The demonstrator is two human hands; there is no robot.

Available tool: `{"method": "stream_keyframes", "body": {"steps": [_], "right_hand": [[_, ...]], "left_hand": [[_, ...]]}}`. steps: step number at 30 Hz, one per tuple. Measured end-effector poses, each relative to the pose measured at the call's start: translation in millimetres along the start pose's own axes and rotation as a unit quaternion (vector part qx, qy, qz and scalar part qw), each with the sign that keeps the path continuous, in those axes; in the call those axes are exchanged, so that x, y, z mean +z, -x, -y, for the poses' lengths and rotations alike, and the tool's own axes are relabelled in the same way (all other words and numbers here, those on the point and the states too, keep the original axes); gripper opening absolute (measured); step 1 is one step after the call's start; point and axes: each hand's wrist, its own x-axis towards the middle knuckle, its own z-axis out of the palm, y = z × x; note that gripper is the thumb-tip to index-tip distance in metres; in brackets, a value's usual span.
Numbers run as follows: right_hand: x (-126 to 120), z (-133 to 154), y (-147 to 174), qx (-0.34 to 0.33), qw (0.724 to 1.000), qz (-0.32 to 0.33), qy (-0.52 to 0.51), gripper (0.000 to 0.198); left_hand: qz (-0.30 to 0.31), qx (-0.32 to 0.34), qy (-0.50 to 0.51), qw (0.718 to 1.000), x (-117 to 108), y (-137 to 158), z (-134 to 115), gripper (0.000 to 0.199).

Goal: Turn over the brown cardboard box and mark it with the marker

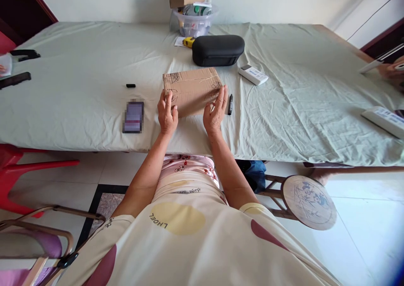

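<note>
A brown cardboard box (193, 90) with black scribbled drawings near its corners is held between my two hands, close to the table's front edge. My left hand (167, 113) grips its left side, with fingers along the edge and the thumb at the near face. On the opposite side, my right hand (215, 112) presses the box's right end with its fingers stretched upward. Just right of that hand lies a black marker (230, 104) without its cap. A small black cap (130, 86) rests to the left, above a blurred phone (133, 117).
Behind the box stand a black hard case (218, 50), a yellow tape measure (188, 42) and a clear plastic tub (195, 23). White boxes (253, 75) lie to the right on the greenish tablecloth (78, 67). A round stool (309, 202) and a red chair (19, 168) flank me.
</note>
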Motion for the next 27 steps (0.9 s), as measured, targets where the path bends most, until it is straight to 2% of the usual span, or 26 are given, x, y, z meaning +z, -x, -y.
{"method": "stream_keyframes", "body": {"steps": [8, 15, 23, 27], "right_hand": [[23, -24, 8, 0.088, 0.994, -0.019, -0.060, 0.071], [19, -15, 8, 0.168, 0.983, 0.039, -0.058, 0.054], [14, -10, 9, 0.187, 0.979, 0.067, -0.043, 0.036], [12, -11, 9, 0.188, 0.979, 0.073, -0.039, 0.036]], "left_hand": [[0.004, -0.004, 0.042, 0.999, 2, 1, 9, 0.075], [-0.018, -0.019, 0.026, 0.999, 2, 1, 6, 0.075], [-0.011, -0.038, 0.019, 0.999, -3, -1, -2, 0.071], [-0.005, -0.044, 0.020, 0.999, -4, -2, -1, 0.070]]}}
